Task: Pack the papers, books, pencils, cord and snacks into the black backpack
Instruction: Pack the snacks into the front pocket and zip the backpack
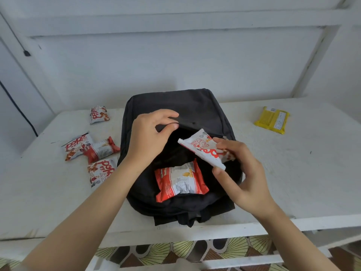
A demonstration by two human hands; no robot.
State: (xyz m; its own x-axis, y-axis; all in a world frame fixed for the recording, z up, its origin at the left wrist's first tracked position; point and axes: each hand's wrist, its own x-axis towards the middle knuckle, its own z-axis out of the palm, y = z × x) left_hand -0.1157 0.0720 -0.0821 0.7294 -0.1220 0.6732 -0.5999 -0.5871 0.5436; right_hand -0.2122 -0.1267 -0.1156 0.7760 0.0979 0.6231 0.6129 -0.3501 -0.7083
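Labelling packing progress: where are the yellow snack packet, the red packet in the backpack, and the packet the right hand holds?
yellow snack packet (272, 122): head view, middle of its upper face.
red snack packet (180, 179): head view, its grey printed panel.
white Pops packet (203, 148): head view, its printed front.

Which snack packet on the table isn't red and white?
The yellow packet, lying alone right of the black backpack; the four packets left of it are all red and white.

Left hand (150, 137) pinching backpack (195, 106) flap, right hand (240, 173) holding snack packet (203, 149)
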